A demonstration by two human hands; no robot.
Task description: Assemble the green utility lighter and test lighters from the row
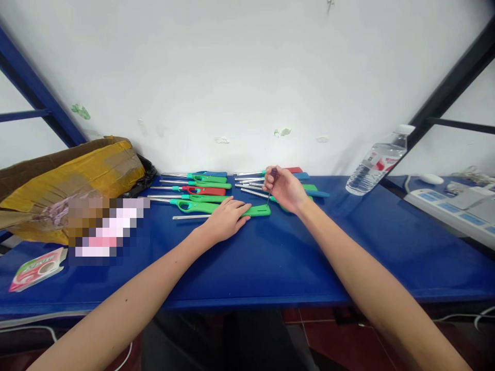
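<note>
My left hand [226, 219] lies flat on a green-handled long-nosed lighter [256, 211] and presses it onto the blue table [270, 263]. My right hand [284, 188] grips a thin screwdriver [269, 196] upright, its tip set against the lighter's green handle. Behind both hands, several more lighters [201, 188] with green, red and blue handles and metal tubes lie in rows near the wall.
A taped cardboard package [73, 175] sits at the left, with a small tape packet [36, 268] by the table's front edge. A plastic water bottle [377, 162] stands tilted at the right. A white power strip [452, 208] lies at far right.
</note>
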